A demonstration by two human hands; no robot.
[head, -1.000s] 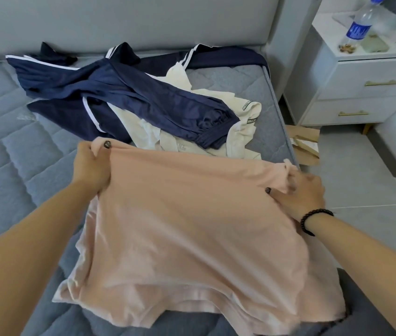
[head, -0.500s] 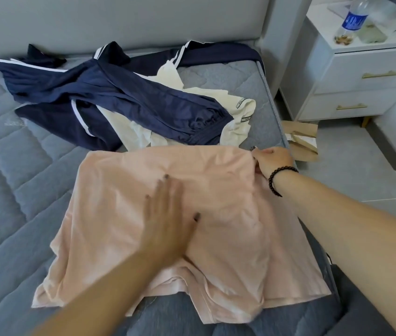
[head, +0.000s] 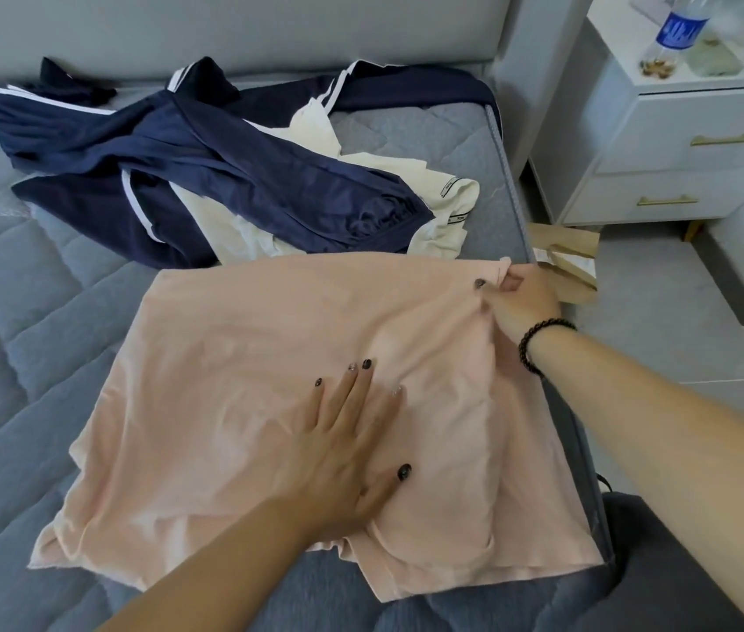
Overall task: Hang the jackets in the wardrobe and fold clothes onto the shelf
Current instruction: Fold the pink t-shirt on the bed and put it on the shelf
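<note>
Since half a second ago the left hand (head: 351, 444) has slid slightly toward 3 o'clock on the pink shirt (head: 233, 380), fingers spread flat and pressing. The right hand (head: 522, 298) keeps pinching the shirt's corner at 1 o'clock, near the bed (head: 19, 358) edge. The shirt lies on the bed; its right side is folded over, hiding what lies under. At 11 o'clock, navy clothes (head: 206, 175) cover a cream garment (head: 447, 198). The bottle (head: 680, 29) at 1 o'clock is cut off.
</note>
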